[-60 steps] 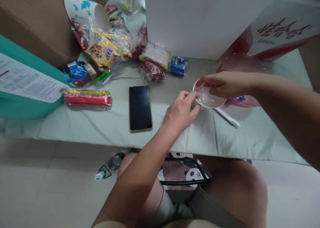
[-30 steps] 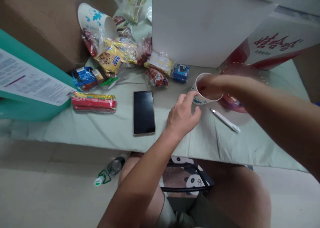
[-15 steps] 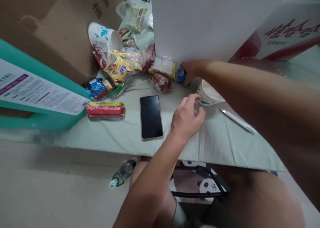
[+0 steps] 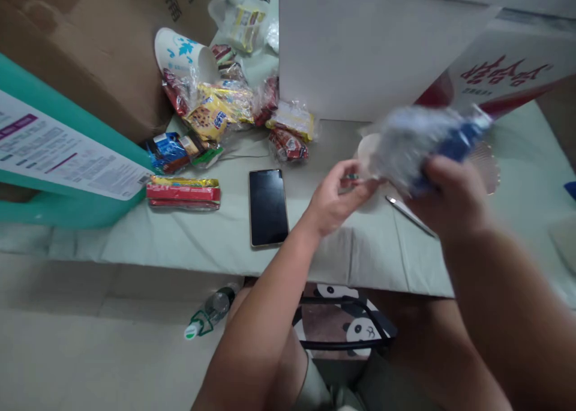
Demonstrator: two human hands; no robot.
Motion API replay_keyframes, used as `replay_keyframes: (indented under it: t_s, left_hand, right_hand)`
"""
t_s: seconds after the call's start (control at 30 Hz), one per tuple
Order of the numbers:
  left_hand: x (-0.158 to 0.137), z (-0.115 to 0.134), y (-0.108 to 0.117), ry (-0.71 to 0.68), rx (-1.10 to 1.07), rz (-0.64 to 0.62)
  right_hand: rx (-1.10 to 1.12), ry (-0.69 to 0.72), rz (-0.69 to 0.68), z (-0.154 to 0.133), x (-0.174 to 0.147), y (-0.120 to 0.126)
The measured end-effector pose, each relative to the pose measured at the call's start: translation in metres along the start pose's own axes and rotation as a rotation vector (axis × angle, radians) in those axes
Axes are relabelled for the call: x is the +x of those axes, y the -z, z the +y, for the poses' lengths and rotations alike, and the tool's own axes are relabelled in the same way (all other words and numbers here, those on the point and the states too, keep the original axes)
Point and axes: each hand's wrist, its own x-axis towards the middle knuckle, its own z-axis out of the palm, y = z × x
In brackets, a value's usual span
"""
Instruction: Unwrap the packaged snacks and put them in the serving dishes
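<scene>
My right hand (image 4: 454,195) is closed on a blue-and-clear plastic packet (image 4: 409,147), smeared by motion, raised above the table on the right. My left hand (image 4: 339,198) has thumb and fingers closed at the side of a white paper cup (image 4: 368,148); the packet partly covers the cup. Below the packet, a slim white tool with a metallic tip (image 4: 411,216) lies on the cloth. Left of my left hand rests a dark-screened phone (image 4: 269,208).
Wrapped snacks (image 4: 211,117) and a tipped paper cup (image 4: 182,54) lie back left, beside a cardboard box (image 4: 90,51). A white box (image 4: 360,51) stands behind. A green container (image 4: 90,165) is at left, a clear ribbed dish (image 4: 490,168) at right. A bottle (image 4: 211,309) is below.
My right hand has come back from beside the snacks toward the right, lifting the blue packet. My left hand has closed at the paper cup. The view has shifted slightly.
</scene>
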Motion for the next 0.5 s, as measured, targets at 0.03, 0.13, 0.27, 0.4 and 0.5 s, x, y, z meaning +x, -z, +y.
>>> replay_keyframes:
  t_s: [0.03,0.13,0.27,0.4,0.5]
  left_hand:
    - [-0.002,0.0,-0.003,0.017,-0.045,-0.131]
    - [-0.012,-0.005,-0.014,0.082,-0.073,-0.38]
    - [-0.022,-0.014,-0.027,0.149,-0.058,-0.407]
    - [-0.024,-0.023,-0.038,0.222,-0.034,-0.295]
    - [-0.022,-0.033,-0.046,0.208,0.021,-0.154]
  right_hand:
    - [0.073,-0.025,-0.003,0.005,-0.027,-0.001]
    - [0.509,-0.26,0.111,0.023,-0.087,-0.01]
    - [0.695,-0.396,0.221,0.054,-0.113,-0.022]
    - [0.661,-0.318,0.185,0.085,-0.113,-0.029]
    - [0.484,-0.18,0.064,0.095,-0.112,-0.024]
